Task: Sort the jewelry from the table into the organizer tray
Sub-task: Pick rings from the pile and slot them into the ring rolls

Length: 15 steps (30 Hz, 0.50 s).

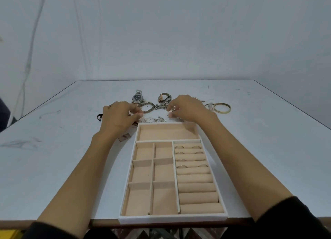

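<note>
A beige organizer tray (129,194) with a white rim lies in front of me; several rings (179,146) sit in its padded rolls on the right. Beyond it lies loose jewelry: a silver watch (138,97), a leather-strap watch (163,97), a beaded bracelet (147,107), a chain (162,106), gold bangles (222,107) and small earrings (154,119). My left hand (119,117) hovers over the small pieces with fingers curled, pinching something small that I cannot make out. My right hand (188,108) pinches a small piece near the chain.
A black cord (99,117) lies left of my left hand, and a small tag (125,136) sits by the tray's far left corner. The white table ends in a near edge (53,221) below the tray. A pale wall stands behind.
</note>
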Tool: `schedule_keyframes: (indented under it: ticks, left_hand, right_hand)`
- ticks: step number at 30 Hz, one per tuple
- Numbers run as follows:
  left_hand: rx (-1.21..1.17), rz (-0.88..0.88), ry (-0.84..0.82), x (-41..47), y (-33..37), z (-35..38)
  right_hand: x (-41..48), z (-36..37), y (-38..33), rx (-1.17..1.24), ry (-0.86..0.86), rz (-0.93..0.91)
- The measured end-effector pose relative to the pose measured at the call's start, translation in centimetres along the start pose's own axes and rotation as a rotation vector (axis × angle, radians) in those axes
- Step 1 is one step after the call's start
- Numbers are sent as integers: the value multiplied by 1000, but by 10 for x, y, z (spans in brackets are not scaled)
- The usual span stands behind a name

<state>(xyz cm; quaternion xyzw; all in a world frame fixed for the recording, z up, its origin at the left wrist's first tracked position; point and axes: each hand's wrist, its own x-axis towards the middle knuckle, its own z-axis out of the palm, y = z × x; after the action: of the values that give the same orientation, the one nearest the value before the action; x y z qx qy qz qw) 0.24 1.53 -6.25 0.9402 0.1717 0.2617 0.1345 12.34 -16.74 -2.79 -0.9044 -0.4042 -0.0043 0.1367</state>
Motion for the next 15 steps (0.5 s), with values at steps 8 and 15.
schedule_keyframes:
  ticks: [8,15]
  left_hand:
    - [123,-6,-91,5,-2,3]
    - [167,-2,-100,1,-2,11]
  right_hand:
    - [12,14,0,37,39,25]
    - [12,15,8,56,47,47]
